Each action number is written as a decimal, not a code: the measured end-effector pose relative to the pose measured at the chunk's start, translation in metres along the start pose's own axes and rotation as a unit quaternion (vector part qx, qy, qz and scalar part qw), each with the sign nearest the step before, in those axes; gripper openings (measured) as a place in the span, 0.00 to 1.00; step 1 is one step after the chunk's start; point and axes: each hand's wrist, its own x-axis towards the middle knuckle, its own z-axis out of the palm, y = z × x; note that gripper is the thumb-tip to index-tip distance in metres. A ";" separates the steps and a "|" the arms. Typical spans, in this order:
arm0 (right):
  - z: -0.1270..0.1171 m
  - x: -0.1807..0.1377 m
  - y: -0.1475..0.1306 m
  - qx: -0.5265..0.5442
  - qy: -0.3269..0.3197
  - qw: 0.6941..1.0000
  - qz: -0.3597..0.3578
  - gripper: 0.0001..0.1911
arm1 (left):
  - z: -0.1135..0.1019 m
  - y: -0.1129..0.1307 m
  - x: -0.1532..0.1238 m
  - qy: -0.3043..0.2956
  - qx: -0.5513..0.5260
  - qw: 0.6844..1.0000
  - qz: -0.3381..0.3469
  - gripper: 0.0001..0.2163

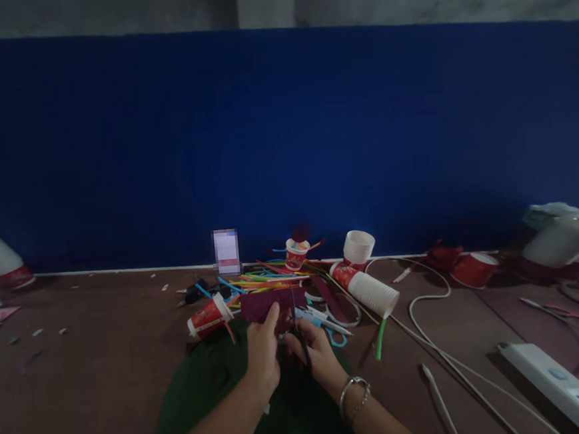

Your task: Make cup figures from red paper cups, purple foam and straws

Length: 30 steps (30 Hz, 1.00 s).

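Observation:
My left hand (pixel 264 354) is closed on a piece of dark red paper (pixel 256 305), the thumb pointing up along it. My right hand (pixel 321 356), with a bracelet at the wrist, grips dark-handled scissors (pixel 304 351); their thin blades point away from me beside the paper. Both hands are close together above a dark green round mat (pixel 193 392). Just beyond them lies a spread of coloured pipe cleaners (pixel 259 281). Light blue scissors (pixel 337 337) and a white pen-like tool (pixel 341 328) rest right of my right hand. Shadow hides the exact cutting spot.
A tipped red paper cup (pixel 210 318) lies left, an upright cup (pixel 296 255) stands behind, and stacked cups (pixel 373 292) lie right. A phone (pixel 227 252) leans on the blue wall (pixel 283 130). White cables (pixel 445 355) run toward a power strip (pixel 557 376). Paper scraps (pixel 38 332) lie left.

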 end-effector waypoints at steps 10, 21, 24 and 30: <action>-0.001 0.002 0.001 0.003 0.003 1.000 0.004 0.14 | -0.001 -0.002 0.002 -0.011 -0.005 1.000 0.015 0.16; 0.000 0.001 0.003 -0.015 0.015 0.999 0.025 0.15 | -0.001 -0.003 0.004 -0.015 -0.032 0.999 0.015 0.15; 0.000 0.002 0.004 -0.026 0.025 0.999 0.040 0.14 | -0.002 -0.004 0.005 -0.019 -0.037 0.999 0.009 0.14; 0.003 0.003 0.003 -0.022 0.039 0.998 0.045 0.13 | -0.002 -0.004 0.006 -0.028 -0.054 0.998 0.010 0.13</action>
